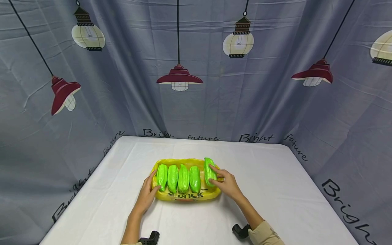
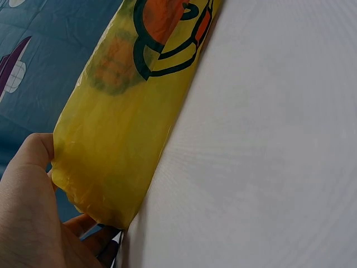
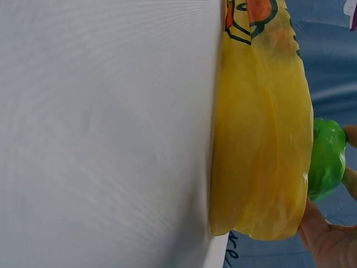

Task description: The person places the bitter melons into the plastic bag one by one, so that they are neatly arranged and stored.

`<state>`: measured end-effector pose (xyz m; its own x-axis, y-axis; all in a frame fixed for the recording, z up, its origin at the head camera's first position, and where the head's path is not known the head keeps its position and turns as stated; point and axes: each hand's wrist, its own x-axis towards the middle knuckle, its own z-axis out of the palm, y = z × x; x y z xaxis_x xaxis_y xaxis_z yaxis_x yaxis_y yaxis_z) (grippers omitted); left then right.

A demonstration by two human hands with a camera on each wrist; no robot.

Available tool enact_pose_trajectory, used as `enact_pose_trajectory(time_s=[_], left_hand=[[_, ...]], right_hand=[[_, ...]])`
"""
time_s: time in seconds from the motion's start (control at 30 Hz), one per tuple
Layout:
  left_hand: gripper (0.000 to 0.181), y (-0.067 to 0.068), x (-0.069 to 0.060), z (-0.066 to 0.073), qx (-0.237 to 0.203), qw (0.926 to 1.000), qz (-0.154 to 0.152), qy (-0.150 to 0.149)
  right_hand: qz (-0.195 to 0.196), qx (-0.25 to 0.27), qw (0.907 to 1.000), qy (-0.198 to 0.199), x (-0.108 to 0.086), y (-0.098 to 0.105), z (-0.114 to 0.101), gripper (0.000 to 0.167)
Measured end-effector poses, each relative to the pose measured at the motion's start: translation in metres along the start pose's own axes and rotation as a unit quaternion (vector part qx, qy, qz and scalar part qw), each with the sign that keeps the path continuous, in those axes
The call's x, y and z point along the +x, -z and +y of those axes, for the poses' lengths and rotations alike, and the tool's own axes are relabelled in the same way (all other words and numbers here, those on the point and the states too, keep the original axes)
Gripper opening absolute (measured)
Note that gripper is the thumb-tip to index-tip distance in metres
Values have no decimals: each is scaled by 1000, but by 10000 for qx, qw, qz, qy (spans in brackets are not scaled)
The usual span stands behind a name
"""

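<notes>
Several glossy green ridged vegetables, like bitter gourds [image 1: 183, 178], lie side by side in a yellow soft-walled plastic basin [image 1: 196, 196] with lettering and a cartoon print. At its left end my left hand [image 1: 146, 195] grips the wall. The left wrist view shows my left hand [image 2: 30, 206] around that end of the basin [image 2: 111, 151]. My right hand [image 1: 228, 184] holds another green gourd [image 1: 209, 172] between thumb and fingers at the basin's right end. In the right wrist view this gourd [image 3: 329, 159] shows past the basin wall [image 3: 256, 162], which hides part of it.
The basin stands on a white-covered table [image 1: 196, 224]. Behind and beside the table hangs a grey-blue curtain [image 1: 196, 112] printed with lamps and words. Black wrist devices [image 1: 241, 232] sit by both forearms.
</notes>
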<state>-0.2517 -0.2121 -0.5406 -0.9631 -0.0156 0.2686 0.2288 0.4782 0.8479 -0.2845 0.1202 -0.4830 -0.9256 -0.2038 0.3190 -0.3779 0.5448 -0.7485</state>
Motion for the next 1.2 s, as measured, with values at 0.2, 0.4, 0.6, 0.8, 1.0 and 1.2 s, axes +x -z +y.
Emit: enact_pose_trajectory(time_s=[0.2, 0.4, 0.6, 0.8, 1.0, 1.2], left_hand=[[62, 0, 0, 0, -38, 10000, 2, 16], [62, 0, 0, 0, -16, 10000, -6, -15], [62, 0, 0, 0, -25, 10000, 21, -52], [62, 0, -1, 2, -22, 10000, 15, 39], [62, 0, -1, 1, -19, 10000, 15, 35], [62, 0, 0, -1, -18, 10000, 12, -2]], right_hand=[[-12, -96, 9999, 78, -2, -2, 0, 54], [-66, -187, 9997, 155, -4, -5, 0, 54], [-102, -233, 9993, 276, -7, -7, -1, 55], [-42, -276, 9991, 318, -7, -10, 0, 48], [54, -308, 9990, 321, -8, -13, 0, 45], [131, -368, 9988, 282, -8, -18, 1, 49]])
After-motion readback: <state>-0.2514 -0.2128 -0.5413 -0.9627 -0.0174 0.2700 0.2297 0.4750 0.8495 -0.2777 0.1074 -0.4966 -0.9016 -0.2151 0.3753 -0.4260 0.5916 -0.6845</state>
